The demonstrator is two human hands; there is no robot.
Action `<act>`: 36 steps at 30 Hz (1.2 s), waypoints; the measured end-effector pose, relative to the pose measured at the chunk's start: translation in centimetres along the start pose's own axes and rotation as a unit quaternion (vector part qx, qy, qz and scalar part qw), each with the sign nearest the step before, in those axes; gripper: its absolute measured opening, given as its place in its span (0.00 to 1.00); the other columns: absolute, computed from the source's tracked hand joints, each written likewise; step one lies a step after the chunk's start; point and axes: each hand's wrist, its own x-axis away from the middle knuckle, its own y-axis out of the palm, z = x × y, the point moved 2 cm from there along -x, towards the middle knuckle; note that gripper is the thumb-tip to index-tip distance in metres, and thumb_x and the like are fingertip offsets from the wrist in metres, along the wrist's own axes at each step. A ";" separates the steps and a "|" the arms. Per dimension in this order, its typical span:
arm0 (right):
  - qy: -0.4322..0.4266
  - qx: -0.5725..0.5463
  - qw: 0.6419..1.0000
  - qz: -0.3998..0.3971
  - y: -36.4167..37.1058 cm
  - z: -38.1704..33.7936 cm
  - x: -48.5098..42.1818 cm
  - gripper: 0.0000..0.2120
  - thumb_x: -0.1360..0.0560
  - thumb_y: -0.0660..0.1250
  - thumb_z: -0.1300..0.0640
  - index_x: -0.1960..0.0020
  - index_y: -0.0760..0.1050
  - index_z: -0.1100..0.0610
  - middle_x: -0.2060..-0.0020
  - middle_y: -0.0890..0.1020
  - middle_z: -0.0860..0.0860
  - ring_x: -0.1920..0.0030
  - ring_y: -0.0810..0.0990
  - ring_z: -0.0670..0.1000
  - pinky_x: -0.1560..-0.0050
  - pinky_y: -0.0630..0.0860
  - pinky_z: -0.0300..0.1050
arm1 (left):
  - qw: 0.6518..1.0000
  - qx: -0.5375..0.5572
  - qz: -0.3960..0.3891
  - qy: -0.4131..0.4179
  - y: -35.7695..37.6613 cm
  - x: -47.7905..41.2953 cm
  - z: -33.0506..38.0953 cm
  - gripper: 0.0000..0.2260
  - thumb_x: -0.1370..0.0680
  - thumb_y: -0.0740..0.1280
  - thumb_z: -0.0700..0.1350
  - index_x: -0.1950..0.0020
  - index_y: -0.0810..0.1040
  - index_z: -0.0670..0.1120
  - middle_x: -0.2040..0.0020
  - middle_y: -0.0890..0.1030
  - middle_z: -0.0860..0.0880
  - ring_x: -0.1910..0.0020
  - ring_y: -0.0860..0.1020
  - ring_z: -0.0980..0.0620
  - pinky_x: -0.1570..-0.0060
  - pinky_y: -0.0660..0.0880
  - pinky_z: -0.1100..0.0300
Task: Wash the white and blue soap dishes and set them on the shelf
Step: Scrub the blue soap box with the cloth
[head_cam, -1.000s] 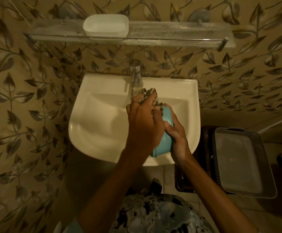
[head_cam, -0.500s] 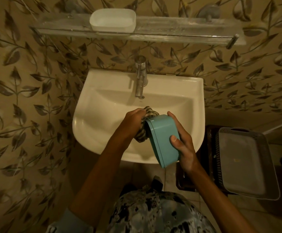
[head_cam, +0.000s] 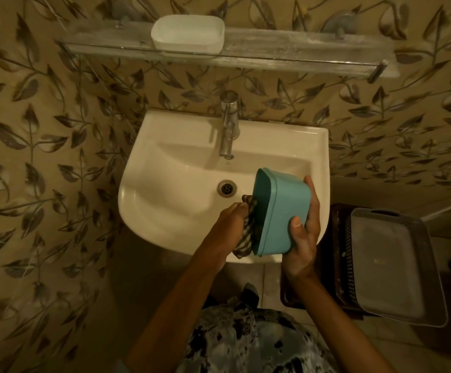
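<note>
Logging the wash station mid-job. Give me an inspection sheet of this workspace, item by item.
Surface: white sink with its drain uncovered; no stream seen at the tap.
Job's things: blue soap dish held tilted over the sink's front right; white soap dish on the shelf.
Clutter: striped cloth against the blue dish's open side.
Hands: right hand grips the blue soap dish; left hand holds the striped cloth.
Cables: nothing seen.
Surroundings: leaf-patterned wall; grey tray on a dark basket right of the sink.

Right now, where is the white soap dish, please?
In the head view, the white soap dish sits on the shelf, left of centre, above the tap.
</note>
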 end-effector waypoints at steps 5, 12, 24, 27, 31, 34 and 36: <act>-0.072 0.095 0.993 -0.005 -0.4 0.0 -0.4 0.30 0.25 0.61 0.43 0.25 0.59 0.45 0.31 0.67 0.61 0.35 0.71 0.63 0.38 0.72 0.62 | 0.985 0.139 -0.056 -0.080 0.4 0.6 -0.6 0.19 0.19 0.54 0.56 0.42 0.79 0.47 0.54 0.85 0.47 0.57 0.83 0.50 0.64 0.77 0.60; -0.179 0.230 0.953 -0.080 -2.0 0.9 -2.2 0.29 0.22 0.56 0.39 0.24 0.56 0.47 0.29 0.60 0.62 0.29 0.64 0.63 0.33 0.66 0.63 | 0.964 0.198 -0.133 -0.120 0.8 1.6 -1.1 0.19 0.19 0.54 0.56 0.42 0.80 0.47 0.52 0.86 0.47 0.56 0.84 0.52 0.59 0.81 0.59; -0.123 0.285 0.951 -0.001 -4.4 2.9 -4.3 0.30 0.23 0.57 0.41 0.25 0.56 0.52 0.30 0.63 0.62 0.31 0.66 0.60 0.33 0.67 0.56 | 0.913 0.381 -0.144 -0.033 -5.6 1.0 2.7 0.21 0.21 0.56 0.56 0.48 0.83 0.45 0.59 0.83 0.45 0.68 0.79 0.51 0.71 0.74 0.64; -0.057 0.197 0.977 0.058 -4.3 3.2 -3.9 0.33 0.26 0.62 0.44 0.24 0.53 0.43 0.30 0.67 0.48 0.36 0.71 0.49 0.40 0.73 0.42 | 0.930 0.362 -0.065 0.016 -8.4 -0.6 4.0 0.24 0.20 0.55 0.56 0.57 0.85 0.44 0.61 0.84 0.45 0.67 0.82 0.50 0.66 0.76 0.60; 0.021 0.133 0.984 0.118 -3.8 3.7 -3.5 0.40 0.32 0.69 0.48 0.26 0.53 0.36 0.30 0.66 0.53 0.39 0.74 0.42 0.47 0.76 0.34 | 0.952 0.297 0.053 0.049 -11.9 -4.9 6.0 0.23 0.19 0.54 0.52 0.58 0.85 0.44 0.56 0.84 0.44 0.61 0.80 0.45 0.61 0.73 0.55; 0.032 0.113 0.986 0.115 -3.3 3.9 -3.2 0.38 0.34 0.70 0.49 0.28 0.58 0.38 0.35 0.71 0.45 0.43 0.76 0.41 0.51 0.77 0.34 | 0.958 0.242 0.114 0.098 -13.7 -9.4 8.4 0.13 0.18 0.57 0.47 0.48 0.76 0.40 0.52 0.79 0.39 0.59 0.78 0.44 0.63 0.78 0.56; 0.034 0.110 0.988 0.101 -2.9 4.0 -3.0 0.34 0.35 0.71 0.50 0.32 0.63 0.40 0.42 0.74 0.38 0.46 0.77 0.40 0.54 0.78 0.35 | 0.959 0.160 0.192 0.134 -14.4 -12.6 9.9 0.09 0.21 0.65 0.45 0.45 0.74 0.41 0.50 0.78 0.38 0.54 0.78 0.44 0.54 0.78 0.54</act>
